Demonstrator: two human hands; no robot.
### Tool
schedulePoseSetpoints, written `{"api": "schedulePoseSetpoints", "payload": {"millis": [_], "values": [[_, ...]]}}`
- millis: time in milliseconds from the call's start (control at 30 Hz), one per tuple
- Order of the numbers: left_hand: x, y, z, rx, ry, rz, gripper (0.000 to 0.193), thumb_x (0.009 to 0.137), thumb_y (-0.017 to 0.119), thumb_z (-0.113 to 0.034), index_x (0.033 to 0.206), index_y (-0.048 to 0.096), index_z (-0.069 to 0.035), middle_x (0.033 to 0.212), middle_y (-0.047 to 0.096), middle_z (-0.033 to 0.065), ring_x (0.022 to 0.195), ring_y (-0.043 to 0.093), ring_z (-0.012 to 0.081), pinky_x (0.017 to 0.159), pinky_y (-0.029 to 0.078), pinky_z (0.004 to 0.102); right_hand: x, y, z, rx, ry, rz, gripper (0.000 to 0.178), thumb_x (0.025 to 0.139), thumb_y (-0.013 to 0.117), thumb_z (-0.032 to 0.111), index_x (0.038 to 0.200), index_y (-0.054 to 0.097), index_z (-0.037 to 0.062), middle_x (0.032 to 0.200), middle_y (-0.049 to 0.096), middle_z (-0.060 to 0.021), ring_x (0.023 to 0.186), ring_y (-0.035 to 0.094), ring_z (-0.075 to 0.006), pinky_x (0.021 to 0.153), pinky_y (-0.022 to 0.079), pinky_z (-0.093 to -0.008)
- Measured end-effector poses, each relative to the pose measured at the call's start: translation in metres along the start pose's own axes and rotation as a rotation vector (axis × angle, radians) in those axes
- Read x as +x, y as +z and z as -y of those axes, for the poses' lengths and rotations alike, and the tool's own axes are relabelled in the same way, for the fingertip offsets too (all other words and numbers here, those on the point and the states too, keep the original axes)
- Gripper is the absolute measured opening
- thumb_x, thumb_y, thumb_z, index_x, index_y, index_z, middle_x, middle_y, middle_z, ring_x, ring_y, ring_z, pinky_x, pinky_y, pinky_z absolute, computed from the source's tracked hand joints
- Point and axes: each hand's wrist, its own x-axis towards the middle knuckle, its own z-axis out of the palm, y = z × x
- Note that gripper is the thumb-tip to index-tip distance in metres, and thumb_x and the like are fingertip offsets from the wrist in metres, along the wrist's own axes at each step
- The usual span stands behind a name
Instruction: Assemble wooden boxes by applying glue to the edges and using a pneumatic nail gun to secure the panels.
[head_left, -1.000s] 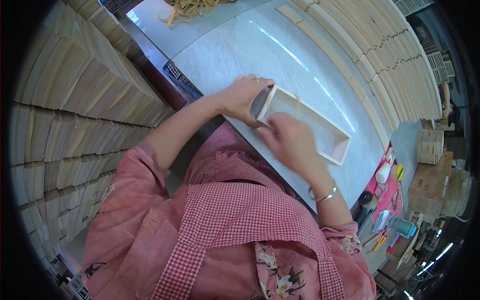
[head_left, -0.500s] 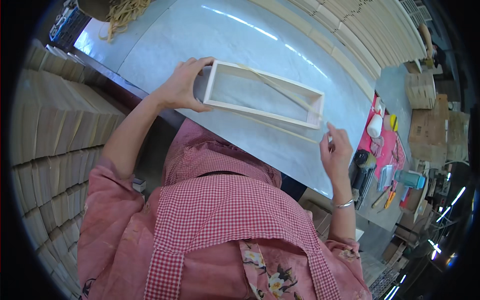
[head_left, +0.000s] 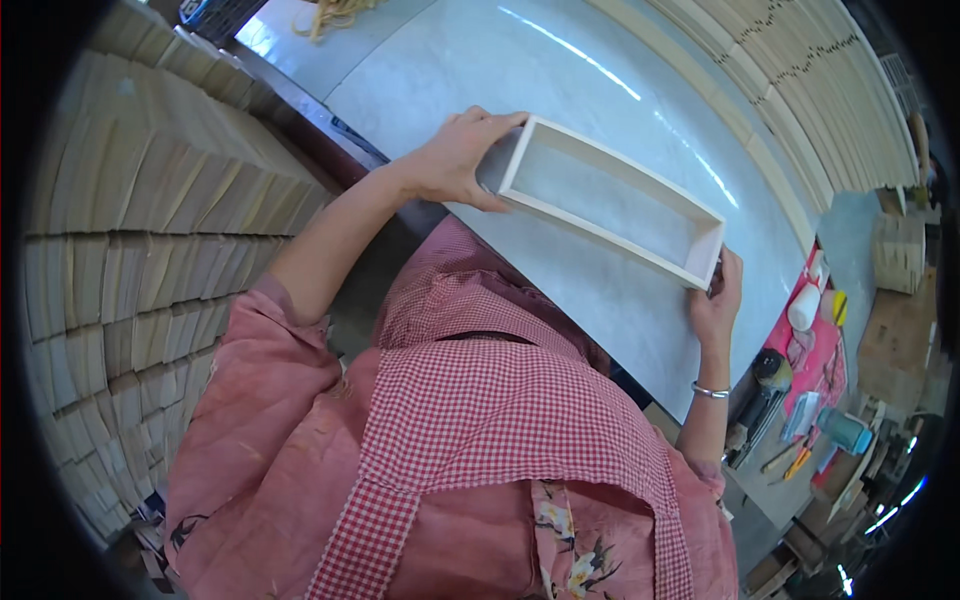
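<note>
A narrow rectangular frame of pale wood stands on the pale marbled tabletop, its open middle showing the surface beneath. My left hand grips its left end, fingers at the far corner and thumb at the near corner. At the opposite short end, my right hand is closed on the frame, with its fingertips partly hidden behind the wood. The elastic band seen earlier cannot be made out now.
Long pale wooden strips are stacked along the far right. Tall stacks of wooden pieces rise at my left. A white bottle, a teal bottle and hand tools lie on the right. Tan bands sit at the far left.
My right hand has moved in to the frame's right end and taken hold of it. The tan band stretched across the frame no longer shows. The whole view has shifted.
</note>
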Motion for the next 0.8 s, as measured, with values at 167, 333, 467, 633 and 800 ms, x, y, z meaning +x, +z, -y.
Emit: {"api": "schedulePoseSetpoints", "payload": {"millis": [167,333,467,633,800], "values": [[-0.016,0.002,0.001,-0.242,-0.046,-0.075,0.068,0.082,0.078,-0.025,0.14,0.052,-0.001,0.12,0.062,0.0138,0.099,0.058,0.0245,0.087,0.048,0.0328,-0.01,0.015,-0.004,0.058,-0.111,-0.193,0.06,0.082,0.059,-0.01,0.141,0.052,-0.0007,0.129,0.053,-0.0125,0.113,0.056,-0.0265,0.092,0.049,-0.0322],[-0.018,0.001,-0.021,-0.854,-0.542,-0.04,0.034,0.091,0.068,-0.017,0.12,0.064,0.0,0.104,0.067,0.0107,0.083,0.061,0.0164,0.069,0.049,0.0242,-0.014,0.018,-0.001,0.058,-0.107,-0.208,0.059,0.082,0.058,-0.011,0.14,0.053,-0.0008,0.132,0.053,-0.0123,0.116,0.056,-0.0269,0.096,0.048,-0.0324],[-0.011,0.001,-0.021,-0.963,-0.601,-0.002,0.017,0.095,0.061,-0.013,0.103,0.069,0.0,0.091,0.067,0.0079,0.07,0.058,0.0098,0.058,0.045,0.0193,-0.015,0.019,0.004,0.041,-0.095,-0.207,0.06,0.082,0.057,-0.012,0.14,0.053,-0.0008,0.131,0.053,-0.0121,0.116,0.056,-0.027,0.096,0.048,-0.0325],[0.004,-0.006,-0.017,-0.894,-0.617,0.076,0.012,0.093,0.062,-0.011,0.09,0.068,-0.001,0.081,0.067,0.0062,0.063,0.057,0.0094,0.055,0.044,0.018,-0.015,0.017,0.006,0.064,-0.085,-0.197,0.059,0.082,0.056,-0.012,0.14,0.053,-0.0004,0.13,0.053,-0.012,0.114,0.057,-0.0268,0.095,0.048,-0.0322],[0.021,-0.016,-0.006,-0.82,-0.593,0.261,0.009,0.09,0.063,-0.008,0.086,0.069,-0.003,0.076,0.066,0.0043,0.058,0.056,0.0077,0.054,0.043,0.0185,-0.014,0.016,0.009,0.079,-0.062,-0.191,0.059,0.081,0.055,-0.012,0.139,0.054,-0.0001,0.128,0.055,-0.012,0.112,0.057,-0.0267,0.093,0.048,-0.032]]}}
